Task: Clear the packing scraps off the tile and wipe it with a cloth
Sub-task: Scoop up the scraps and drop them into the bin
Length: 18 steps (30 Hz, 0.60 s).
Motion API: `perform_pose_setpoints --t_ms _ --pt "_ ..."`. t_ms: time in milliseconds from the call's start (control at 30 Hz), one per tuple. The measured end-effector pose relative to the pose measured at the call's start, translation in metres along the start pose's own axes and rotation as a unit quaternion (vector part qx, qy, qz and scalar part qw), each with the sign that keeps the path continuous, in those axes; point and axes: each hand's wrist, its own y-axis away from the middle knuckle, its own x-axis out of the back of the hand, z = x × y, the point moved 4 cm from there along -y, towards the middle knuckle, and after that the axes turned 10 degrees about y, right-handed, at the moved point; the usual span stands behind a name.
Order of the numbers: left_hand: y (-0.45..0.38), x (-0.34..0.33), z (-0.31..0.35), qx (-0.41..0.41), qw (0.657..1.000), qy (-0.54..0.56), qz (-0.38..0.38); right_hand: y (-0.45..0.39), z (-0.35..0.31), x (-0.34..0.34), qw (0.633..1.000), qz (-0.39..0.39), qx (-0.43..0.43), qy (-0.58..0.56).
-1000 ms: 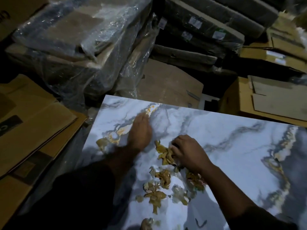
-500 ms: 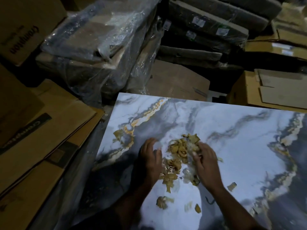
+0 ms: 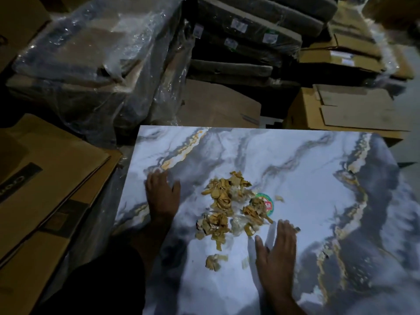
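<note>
A: Step?
B: Clearing, not wiping. Scraps (image 3: 229, 208) heaped mid-frame on the tile (image 3: 306, 178), brown paper bits plus clear film. One stray clump (image 3: 214, 261) lower centre, apart from the heap. Round green-red sticker (image 3: 266, 203) at the heap's right edge, partly covered.

A: Hands?
B: Left hand (image 3: 162, 194) flat on the tile, left of the heap, fingers spread, holding nothing. Right hand (image 3: 276, 251) flat too, lower right of the heap, fingers straight and near together, empty. Both close to the pile, not touching it.

A: Next?
B: Probably rake inward from both sides, pull in the stray clump, then scoop or sweep off an edge. Film bits likely to cling; expect a second pass.

A: Cloth?
B: None in view. Only wrapped stacks (image 3: 102, 64) upper left, flat cartons (image 3: 45, 178) at left.
</note>
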Motion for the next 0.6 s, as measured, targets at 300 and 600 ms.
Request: perform_pose_setpoints --t_ms 300,600 --pt "0.117 -0.027 0.077 -0.065 0.959 0.238 -0.14 -0.047 -0.032 0.008 0.994 -0.025 0.023 -0.107" --pt "0.188 -0.015 0.066 -0.109 0.983 0.114 -0.091 0.013 -0.028 -0.007 0.995 -0.03 -0.048 -0.084"
